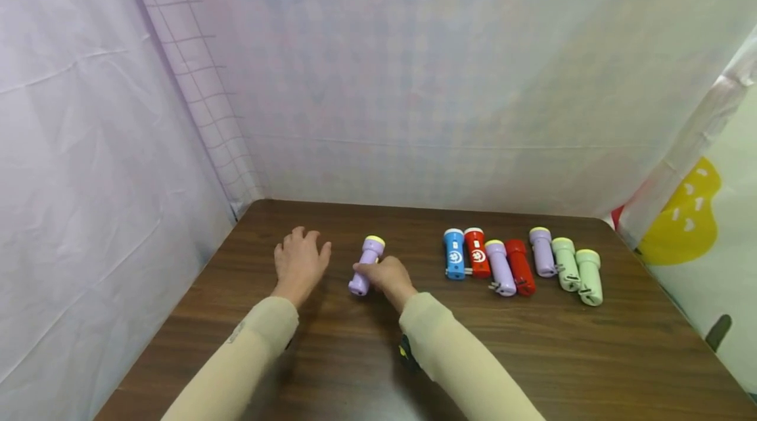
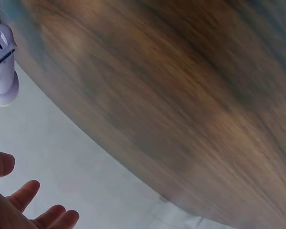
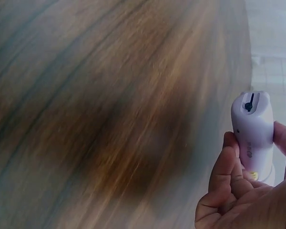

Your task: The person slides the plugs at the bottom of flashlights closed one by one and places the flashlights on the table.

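Note:
My right hand (image 1: 387, 276) grips a purple flashlight (image 1: 369, 255) with a yellow rim, thumb on one side and fingers curled on the other. In the right wrist view the slotted tail end of this purple flashlight (image 3: 252, 119) faces the camera, with the right hand (image 3: 243, 195) round its body. To the left of it, my left hand (image 1: 299, 263) is over the table with its fingers spread and holds nothing. The left wrist view catches the left hand (image 2: 19, 205) at the lower corner, apart from the flashlight (image 2: 4, 67) at the upper left edge.
On the right of the brown wooden table (image 1: 331, 355) lie several flashlights: blue (image 1: 455, 253), red (image 1: 476, 253), purple (image 1: 501, 268), another red (image 1: 520, 268), another purple (image 1: 542, 252), and two pale green, one (image 1: 566, 265) beside the other (image 1: 589, 278). White curtains (image 1: 414, 79) hang behind.

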Available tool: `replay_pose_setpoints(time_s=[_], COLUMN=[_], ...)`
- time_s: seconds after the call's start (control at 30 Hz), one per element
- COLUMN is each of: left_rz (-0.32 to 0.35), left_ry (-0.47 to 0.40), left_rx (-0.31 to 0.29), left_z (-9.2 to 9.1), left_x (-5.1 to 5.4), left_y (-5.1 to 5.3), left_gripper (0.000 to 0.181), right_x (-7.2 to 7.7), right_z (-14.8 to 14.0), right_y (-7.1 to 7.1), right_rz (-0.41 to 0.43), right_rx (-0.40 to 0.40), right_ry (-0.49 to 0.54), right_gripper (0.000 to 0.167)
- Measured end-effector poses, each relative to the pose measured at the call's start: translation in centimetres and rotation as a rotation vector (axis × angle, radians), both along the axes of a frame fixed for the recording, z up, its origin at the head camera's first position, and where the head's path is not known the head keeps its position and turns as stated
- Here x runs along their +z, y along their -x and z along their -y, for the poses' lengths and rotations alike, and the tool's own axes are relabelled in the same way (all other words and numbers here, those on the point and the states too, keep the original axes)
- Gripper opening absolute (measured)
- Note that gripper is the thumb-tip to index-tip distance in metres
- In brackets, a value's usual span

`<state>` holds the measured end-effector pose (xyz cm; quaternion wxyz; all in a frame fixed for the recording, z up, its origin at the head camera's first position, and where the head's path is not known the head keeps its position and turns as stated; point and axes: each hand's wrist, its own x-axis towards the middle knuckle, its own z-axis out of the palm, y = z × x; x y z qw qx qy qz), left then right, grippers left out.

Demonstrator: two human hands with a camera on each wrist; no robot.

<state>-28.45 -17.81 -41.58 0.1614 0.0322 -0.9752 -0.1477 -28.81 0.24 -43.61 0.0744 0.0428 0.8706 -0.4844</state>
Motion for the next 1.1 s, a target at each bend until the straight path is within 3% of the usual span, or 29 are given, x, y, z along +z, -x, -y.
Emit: replay_pose_setpoints(time_s=[0.33,0.77,1.1], left_rz=[-0.052,-0.052,-0.058], left_ry=[-0.001,-0.016,-0.020], left_rx=[0.040,0.043,0.051], left_z=[2.1,2.9,3.9], left_x=[-0.3,-0.1,-0.2], left_y=[-0.1,-0.4,-0.6], left_gripper=[0.045,0.046,0.044], right_x=[0.3,-0.3,-0.8], right_z=[2.6,4.1,5.9], right_y=[-1.1,-0.7,-0.8], right_rz=[-0.008,-0.035,-0.077], right_rx=[0.048,0.048,0.036], right_ry=[-0.047,-0.110,-0.272], right_gripper=[0.041,0.045,0.048])
